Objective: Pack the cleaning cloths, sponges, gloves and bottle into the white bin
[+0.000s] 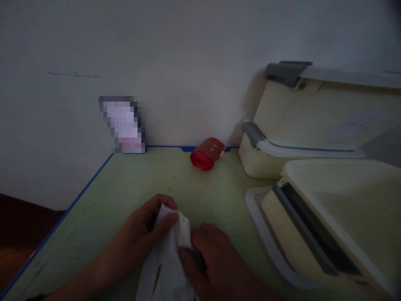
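A piece of white cloth (pixel 171 267) hangs between my hands over the near part of the table, its lower end cut off by the frame's bottom edge. My left hand (pixel 150 228) pinches its upper edge, thumb in front and fingers behind. On the cloth's right side, my right hand (pixel 213 257) grips the fabric between thumb and curled fingers. The cloth looks gathered and creased at the top, with a narrow slit or gap lower down. What kind of cloth item it is cannot be made out.
A rolled red patterned bundle (pixel 208 154) lies at the table's (pixel 125 184) back edge. A blurred-out panel (pixel 123 125) leans on the wall at back left. Stacked cream lidded boxes (pixel 313 113) stand at back right. Nearer, an open cream bin (pixel 297 234) rests on a pale lid (pixel 260 221).
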Motion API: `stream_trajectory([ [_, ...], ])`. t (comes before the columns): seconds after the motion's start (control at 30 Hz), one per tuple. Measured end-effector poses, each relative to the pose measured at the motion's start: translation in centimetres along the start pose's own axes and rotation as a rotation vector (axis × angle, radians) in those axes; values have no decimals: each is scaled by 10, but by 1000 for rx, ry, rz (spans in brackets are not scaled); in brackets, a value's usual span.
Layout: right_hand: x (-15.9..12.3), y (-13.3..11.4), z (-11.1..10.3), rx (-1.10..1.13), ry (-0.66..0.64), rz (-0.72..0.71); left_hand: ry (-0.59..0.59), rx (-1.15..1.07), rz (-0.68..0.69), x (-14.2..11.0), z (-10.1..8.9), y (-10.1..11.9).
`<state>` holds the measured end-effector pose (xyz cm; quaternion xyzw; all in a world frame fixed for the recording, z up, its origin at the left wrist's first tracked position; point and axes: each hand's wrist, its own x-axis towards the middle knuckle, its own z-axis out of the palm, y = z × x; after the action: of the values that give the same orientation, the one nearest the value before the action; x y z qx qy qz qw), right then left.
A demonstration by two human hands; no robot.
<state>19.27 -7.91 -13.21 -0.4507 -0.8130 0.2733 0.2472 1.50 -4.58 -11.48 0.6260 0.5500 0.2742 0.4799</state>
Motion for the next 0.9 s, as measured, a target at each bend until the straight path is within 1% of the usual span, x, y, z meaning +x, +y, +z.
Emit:
stream_trajectory([
  [0.07,1,-1,0,-4,-2,-4,15,10,41,-1,-2,2],
  [0.13,1,-2,0,-17,2,-8,67,37,124,-1,-6,4],
  [0.2,2,-2,1,-33,7,-5,172,110,225,3,-10,6],
  [0.23,2,-2,1,-40,7,-9,245,167,274,7,-11,7],
  [0.33,2,-2,1,-51,18,-30,469,403,420,33,-8,19],
  [0.4,2,-3,0,-56,31,-45,512,564,513,58,1,33],
  [0.47,2,-3,0,-72,41,-57,483,671,535,84,14,49],
  [0.57,2,-4,-1,-114,37,-73,360,732,462,118,30,68],
  [0.63,2,-4,-2,-133,24,-81,309,618,366,134,31,74],
  [0.7,2,-3,-3,-145,12,-89,331,418,218,144,25,73],
  [0.73,3,-3,-4,-151,8,-95,351,354,166,148,19,71],
  [0.83,4,-3,-5,-154,4,-106,410,220,83,154,2,61],
  [0.9,4,-2,-4,-153,3,-102,456,86,51,152,-5,54],
])
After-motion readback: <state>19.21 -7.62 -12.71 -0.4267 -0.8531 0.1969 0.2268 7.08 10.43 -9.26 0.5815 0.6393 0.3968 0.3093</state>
